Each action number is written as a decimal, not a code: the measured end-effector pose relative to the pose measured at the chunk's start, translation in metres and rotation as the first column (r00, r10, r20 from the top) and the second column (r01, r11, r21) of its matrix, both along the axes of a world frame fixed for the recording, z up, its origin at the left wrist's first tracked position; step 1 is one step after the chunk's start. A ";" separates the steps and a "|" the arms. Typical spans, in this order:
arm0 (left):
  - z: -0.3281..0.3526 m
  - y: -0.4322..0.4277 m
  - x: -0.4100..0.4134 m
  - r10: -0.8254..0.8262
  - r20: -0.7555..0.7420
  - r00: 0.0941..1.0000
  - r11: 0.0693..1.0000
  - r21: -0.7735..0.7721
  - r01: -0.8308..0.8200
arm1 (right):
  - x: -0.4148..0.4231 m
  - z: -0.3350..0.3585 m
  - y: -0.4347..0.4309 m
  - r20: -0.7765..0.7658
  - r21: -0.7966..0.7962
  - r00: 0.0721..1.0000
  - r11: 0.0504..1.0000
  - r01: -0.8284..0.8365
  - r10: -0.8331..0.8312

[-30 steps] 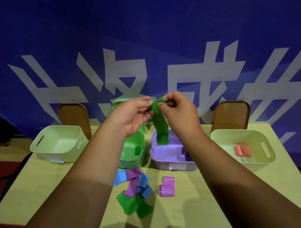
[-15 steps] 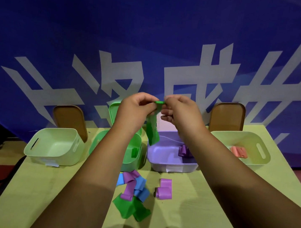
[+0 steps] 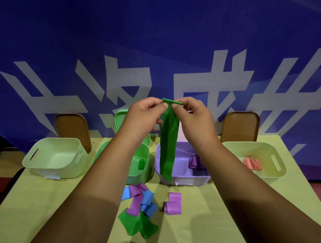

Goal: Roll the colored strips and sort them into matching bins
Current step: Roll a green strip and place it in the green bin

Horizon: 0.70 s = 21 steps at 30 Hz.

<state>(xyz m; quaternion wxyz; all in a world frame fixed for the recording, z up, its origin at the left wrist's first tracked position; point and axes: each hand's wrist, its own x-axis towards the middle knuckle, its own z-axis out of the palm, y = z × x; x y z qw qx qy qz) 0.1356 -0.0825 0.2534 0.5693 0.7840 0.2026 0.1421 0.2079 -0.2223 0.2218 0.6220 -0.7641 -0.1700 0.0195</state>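
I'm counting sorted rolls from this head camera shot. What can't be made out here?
All in the head view:
1. Green bin: the left arm covers most of it, so its rolls cannot be counted.
2. Purple bin: the hanging green strip hides part of its inside.
3. Loose pile on the table: strips overlap, count unclear.
4. Label under the left pale bin: too blurred to read.

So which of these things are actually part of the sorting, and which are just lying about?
In the job: long green strip pinched by left hand and right hand; green plastic bin; pile of loose coloured strips.
Lying about: brown rounded lids; blue printed banner.
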 end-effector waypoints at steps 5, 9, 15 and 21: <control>0.000 0.003 -0.004 -0.020 0.091 0.996 0.997 0.082 0.012 | 0.003 0.006 -0.002 0.029 -0.014 0.999 1.000 -0.020 0.021; 0.003 0.005 -0.004 -0.045 0.105 0.994 0.997 0.067 0.038 | 0.005 0.010 0.001 0.049 -0.009 0.999 1.000 -0.019 0.019; 0.002 0.012 -0.005 -0.111 0.129 0.985 0.992 -0.046 0.118 | 0.003 0.017 0.001 -0.013 0.091 0.999 0.995 -0.040 0.041; -0.003 0.012 -0.005 -0.065 0.167 0.984 0.988 -0.130 0.087 | 0.004 0.018 0.004 -0.065 0.145 0.995 0.988 -0.060 0.070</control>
